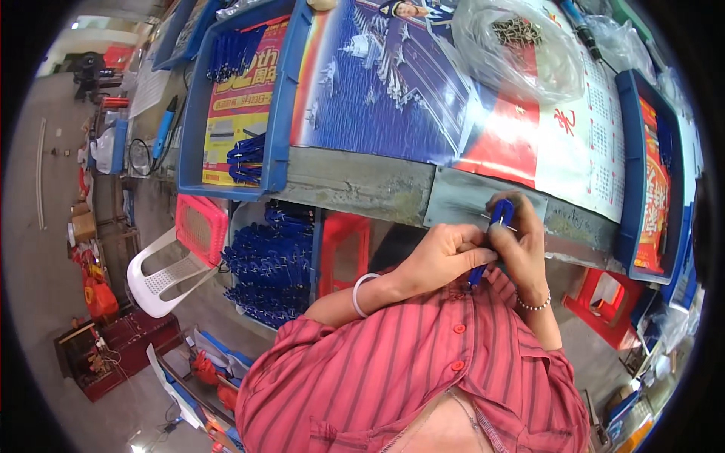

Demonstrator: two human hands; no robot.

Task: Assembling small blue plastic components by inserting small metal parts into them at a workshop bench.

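Note:
In front of my chest, at the table's front edge, I hold a slim dark blue piece upright; its exact kind cannot be made out. My right hand, with a beaded bracelet at the wrist, is wrapped round its upper part. My left hand, a white bangle on its wrist, pinches close to the lower part, where the fingers partly cover it. Below the table on the left, a bin holds a heap of similar blue pieces. More blue pieces lie in a blue tray on the table.
Printed poster sheets cover the tabletop. A clear plastic bag holds small metal parts. Another blue tray stands at the right. A blue-handled tool lies far left. Red stools and a white chair stand below.

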